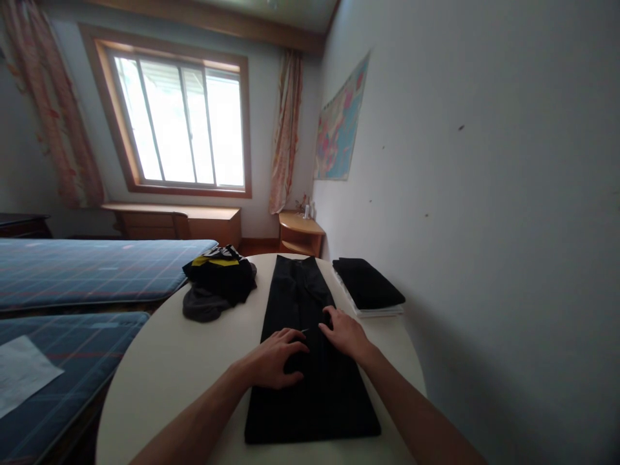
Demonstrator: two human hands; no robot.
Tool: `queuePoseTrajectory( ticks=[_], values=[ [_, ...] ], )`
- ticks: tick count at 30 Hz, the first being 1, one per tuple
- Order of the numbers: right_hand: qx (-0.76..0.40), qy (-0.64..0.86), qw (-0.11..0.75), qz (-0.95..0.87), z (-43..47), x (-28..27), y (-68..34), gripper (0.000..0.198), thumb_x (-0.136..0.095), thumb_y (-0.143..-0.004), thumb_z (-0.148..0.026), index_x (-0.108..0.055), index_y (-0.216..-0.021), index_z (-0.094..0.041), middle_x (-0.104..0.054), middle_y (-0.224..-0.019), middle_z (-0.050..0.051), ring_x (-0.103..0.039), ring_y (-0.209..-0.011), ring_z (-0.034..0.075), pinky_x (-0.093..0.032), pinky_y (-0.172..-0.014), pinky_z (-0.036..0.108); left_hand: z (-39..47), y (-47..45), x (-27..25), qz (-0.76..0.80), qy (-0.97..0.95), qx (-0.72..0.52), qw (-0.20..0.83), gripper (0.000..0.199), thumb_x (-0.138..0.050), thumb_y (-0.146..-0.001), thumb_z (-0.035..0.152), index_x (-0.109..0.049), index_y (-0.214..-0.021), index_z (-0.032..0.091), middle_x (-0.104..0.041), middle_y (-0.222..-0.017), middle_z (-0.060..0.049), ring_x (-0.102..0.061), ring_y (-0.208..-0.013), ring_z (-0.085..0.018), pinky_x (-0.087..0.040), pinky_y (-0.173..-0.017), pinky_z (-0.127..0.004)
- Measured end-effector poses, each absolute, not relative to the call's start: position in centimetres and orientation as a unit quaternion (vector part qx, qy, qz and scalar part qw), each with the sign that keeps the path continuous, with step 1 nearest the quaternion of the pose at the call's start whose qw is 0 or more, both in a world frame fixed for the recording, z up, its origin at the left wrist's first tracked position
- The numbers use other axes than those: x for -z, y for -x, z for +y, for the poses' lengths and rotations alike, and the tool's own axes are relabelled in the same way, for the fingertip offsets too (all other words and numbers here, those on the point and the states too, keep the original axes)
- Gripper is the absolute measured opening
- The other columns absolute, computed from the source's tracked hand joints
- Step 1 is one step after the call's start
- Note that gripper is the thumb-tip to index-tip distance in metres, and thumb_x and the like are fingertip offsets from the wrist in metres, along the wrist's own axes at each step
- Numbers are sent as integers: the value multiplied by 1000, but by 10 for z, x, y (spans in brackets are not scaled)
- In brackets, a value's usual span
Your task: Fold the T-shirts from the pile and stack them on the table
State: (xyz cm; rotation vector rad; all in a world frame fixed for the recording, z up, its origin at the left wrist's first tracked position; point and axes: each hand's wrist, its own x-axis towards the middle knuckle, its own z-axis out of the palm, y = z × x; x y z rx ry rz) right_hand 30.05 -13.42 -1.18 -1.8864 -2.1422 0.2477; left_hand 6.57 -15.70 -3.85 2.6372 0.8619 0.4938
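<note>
A long black garment (pixel 310 407), which looks like a pair of trousers, lies flat and lengthwise on the round white table (pixel 145 381). My left hand (pixel 278 358) rests on its left half, with thumb and fingers apart and slightly curved. On the right side of the cloth, a little farther off, my right hand (pixel 345 332) touches it with spread fingers. Neither hand grips the fabric. Between the two hands, a small pale mark shows on the black cloth, too small to make out.
Crumpled dark clothes (pixel 217 284) with a yellow stripe lie at the table's left back. A folded black stack (pixel 368 284) with white layers beneath sits at the right, near the wall (pixel 484 258). Blue plaid mattresses (pixel 97 271) and a white sheet (pixel 24 371) are left.
</note>
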Motion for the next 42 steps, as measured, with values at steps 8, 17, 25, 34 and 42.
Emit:
queuePoseTrajectory(
  ticks=[8,17,25,34,42],
  values=[
    [-18,643,158,-749,-100,32,-286,31,-51,-89,-22,-69,-114,-21,-65,-118,10,-57,-114,25,-39,-98,38,-155,-67,41,277,-928,-186,167,47,-73,-73,33,-63,-118,27,-55,-130,-6,-46,-126,-27,-36,-110,-40],
    [-116,535,124,-827,-108,54,-286,57,-32,-100,-42,-34,-151,-15,-35,-156,11,-28,-145,25,-18,-118,45,-156,-69,40,287,-921,-195,177,52,-74,-70,30,-57,-118,24,-54,-127,-7,-50,-119,-26,-39,-107,-38],
    [-92,558,100,-818,-112,56,-285,55,-31,-99,-41,-38,-149,-20,-33,-157,8,-25,-145,27,-20,-116,47,-157,-72,42,250,-928,-187,203,25,-69,-77,27,-69,-102,27,-57,-124,-4,-45,-127,-26,-35,-112,-39],
    [-32,627,132,-767,-112,35,-273,35,-54,-84,-30,-59,-118,-21,-73,-93,7,-67,-95,24,-39,-89,36,-156,-72,44,244,-923,-187,230,14,-69,-81,27,-74,-94,29,-60,-120,-2,-41,-130,-27,-33,-113,-42],
    [-140,607,203,-755,-104,36,-266,28,-49,-89,-24,-61,-115,-22,-72,-88,2,-67,-83,17,-42,-74,26,-161,-76,35,219,-915,-206,270,18,-55,-94,33,-72,-94,26,-63,-110,-4,-52,-115,-21,-40,-105,-35]
  ],
)
